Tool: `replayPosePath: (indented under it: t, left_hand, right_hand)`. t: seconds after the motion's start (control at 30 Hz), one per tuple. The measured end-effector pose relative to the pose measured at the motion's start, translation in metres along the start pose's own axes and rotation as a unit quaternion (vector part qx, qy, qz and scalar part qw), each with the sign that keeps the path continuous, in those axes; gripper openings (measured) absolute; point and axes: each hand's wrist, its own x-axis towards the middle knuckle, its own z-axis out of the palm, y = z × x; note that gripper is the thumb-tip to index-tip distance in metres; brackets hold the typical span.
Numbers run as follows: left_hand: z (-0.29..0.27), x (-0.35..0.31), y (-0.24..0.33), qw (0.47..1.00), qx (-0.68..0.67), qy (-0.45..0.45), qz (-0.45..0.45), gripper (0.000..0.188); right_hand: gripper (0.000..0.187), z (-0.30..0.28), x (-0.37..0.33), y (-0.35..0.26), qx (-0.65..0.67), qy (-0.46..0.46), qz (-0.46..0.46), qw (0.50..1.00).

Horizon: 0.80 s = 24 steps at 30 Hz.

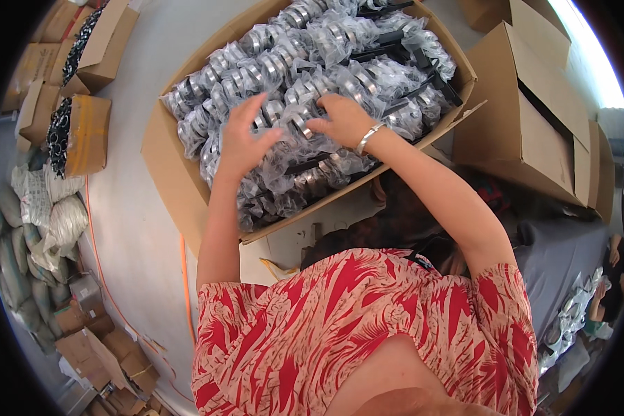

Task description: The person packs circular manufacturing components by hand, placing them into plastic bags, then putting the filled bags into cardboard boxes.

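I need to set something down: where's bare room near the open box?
Pale floor shows bare between the open box and the taped carton and orange cord at left. Inside the box is crowded: wrapped parts lie under the left hand and right hand. A large carton crowds the box's right side.

Arms (218, 232) outstretched — left hand (243, 144) open; right hand (347, 123) slanting leftward, loosely curled — its thumb (318, 126) and fingers (330, 101) parted.

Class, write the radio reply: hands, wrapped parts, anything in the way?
Left hand open over plastic-wrapped metal parts. Right hand close by, grip unclear. Parts packed in open carton; nothing visibly blocking the hands.
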Motion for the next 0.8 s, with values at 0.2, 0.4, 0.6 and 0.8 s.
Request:
replayPosePath:
  t: [0.2,0.4,0.6,0.8]
  left_hand:
    - [0.018,0.012,0.039,0.992,0.082,0.033,0.092,0.052]
    - [0.094,0.01,0.052,0.931,0.279,-0.161,0.173,0.049]
    - [0.105,0.025,0.066,0.927,0.294,-0.201,0.117,0.086]
    - [0.154,0.067,0.206,0.929,-0.013,-0.096,0.356,0.06]
  right_hand:
    - [0.029,-0.065,-0.058,-0.008,0.11,0.08,-0.056,0.989]
    - [0.024,-0.128,-0.161,0.017,0.086,0.204,-0.003,0.975]
    - [0.02,-0.179,-0.318,0.085,-0.031,0.371,0.045,0.927]
    - [0.015,-0.193,-0.46,0.066,-0.016,0.565,0.23,0.792]
